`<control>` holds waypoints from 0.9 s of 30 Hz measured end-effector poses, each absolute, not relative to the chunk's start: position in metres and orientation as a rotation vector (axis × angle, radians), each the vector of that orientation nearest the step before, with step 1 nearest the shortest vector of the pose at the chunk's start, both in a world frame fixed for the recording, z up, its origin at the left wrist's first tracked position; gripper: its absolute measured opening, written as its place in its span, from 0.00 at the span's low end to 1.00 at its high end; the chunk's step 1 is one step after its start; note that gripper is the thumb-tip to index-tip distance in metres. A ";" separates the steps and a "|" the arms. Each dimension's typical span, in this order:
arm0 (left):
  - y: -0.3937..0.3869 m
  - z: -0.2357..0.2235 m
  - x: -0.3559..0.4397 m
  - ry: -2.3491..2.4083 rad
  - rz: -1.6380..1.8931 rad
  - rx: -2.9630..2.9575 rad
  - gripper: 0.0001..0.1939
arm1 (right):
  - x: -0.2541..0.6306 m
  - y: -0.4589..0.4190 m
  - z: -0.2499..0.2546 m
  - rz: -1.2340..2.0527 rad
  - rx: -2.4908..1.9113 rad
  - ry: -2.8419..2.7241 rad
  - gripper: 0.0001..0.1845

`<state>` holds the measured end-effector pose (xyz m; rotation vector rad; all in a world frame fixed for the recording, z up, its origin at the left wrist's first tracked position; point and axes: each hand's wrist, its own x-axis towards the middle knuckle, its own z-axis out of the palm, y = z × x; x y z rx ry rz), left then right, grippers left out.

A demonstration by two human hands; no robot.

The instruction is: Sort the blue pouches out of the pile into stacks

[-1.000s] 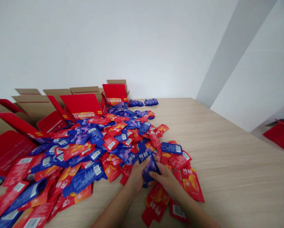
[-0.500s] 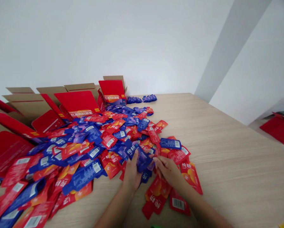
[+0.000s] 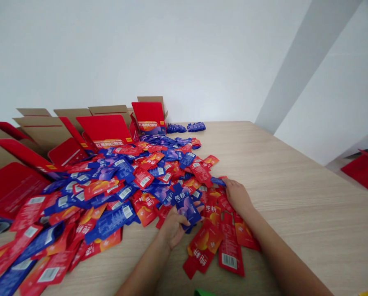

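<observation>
My left hand (image 3: 173, 227) is closed around blue pouches (image 3: 186, 206), with the thumb across the printed front of the top one. How many lie under it I cannot tell. At the right edge of the pile, the fingers of my right hand (image 3: 238, 196) pinch the end of another blue pouch (image 3: 217, 181), partly covered by the hand. Red pouches (image 3: 204, 246) lie on the table between my forearms, one with its barcode side up (image 3: 230, 246). Left of my hands spreads a mixed heap of red and blue pouches (image 3: 116, 181).
Open red cartons (image 3: 104, 127) with brown inner flaps line the left and back of the wooden table (image 3: 295, 193). Two small rows of blue pouches (image 3: 196, 126) lie by the wall. A red item (image 3: 362, 170) is off the table's right side; something green (image 3: 202, 292) shows at the bottom.
My right hand has moved away from my left, rightward and forward, onto the blue pouch at the pile's edge. My left hand still holds blue pouches. The view has shifted slightly.
</observation>
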<state>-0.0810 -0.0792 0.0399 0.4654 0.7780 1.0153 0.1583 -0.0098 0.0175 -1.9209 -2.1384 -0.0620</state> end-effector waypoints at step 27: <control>-0.074 0.037 -0.048 0.961 1.131 0.728 0.29 | 0.084 -0.067 0.027 0.361 -1.586 -1.689 0.17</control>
